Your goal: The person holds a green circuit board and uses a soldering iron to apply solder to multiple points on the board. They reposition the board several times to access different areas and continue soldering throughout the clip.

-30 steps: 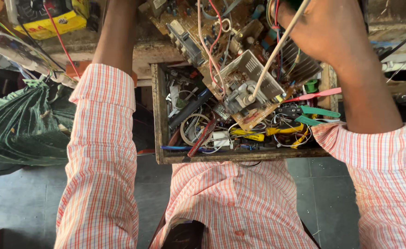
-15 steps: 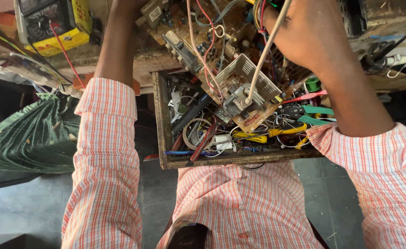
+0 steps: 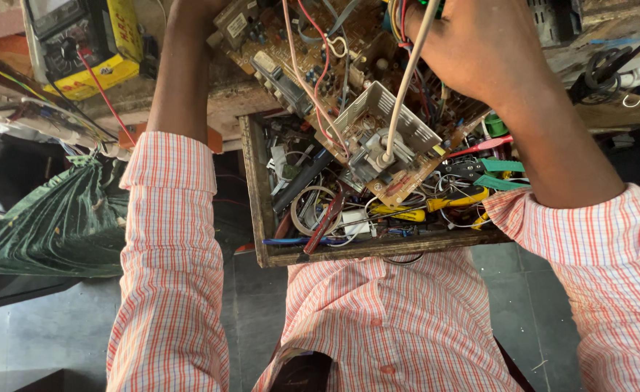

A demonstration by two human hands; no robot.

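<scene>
A brown circuit board [image 3: 312, 65] with red, white and grey wires hangs tilted over an open wooden drawer [image 3: 256, 196]. A perforated metal box [image 3: 396, 120] sits on the board, and a white cable [image 3: 407, 80] runs down into a part beside it. My right hand [image 3: 479, 51] is closed around the board's upper right edge and its bundle of wires. My left hand [image 3: 189, 9] reaches the board's upper left corner. Its fingers are cut off by the top of the view.
The drawer holds several tools and loose wires, among them a yellow screwdriver [image 3: 459, 201], green-handled pliers [image 3: 505, 174] and a red-handled tool [image 3: 327, 221]. A yellow multimeter [image 3: 80, 43] lies at the upper left. A dark green bag [image 3: 51, 225] hangs at the left.
The view has shifted, so the drawer and my arms sit lower in the picture and the multimeter shows more. Both hands stay at the circuit board.
</scene>
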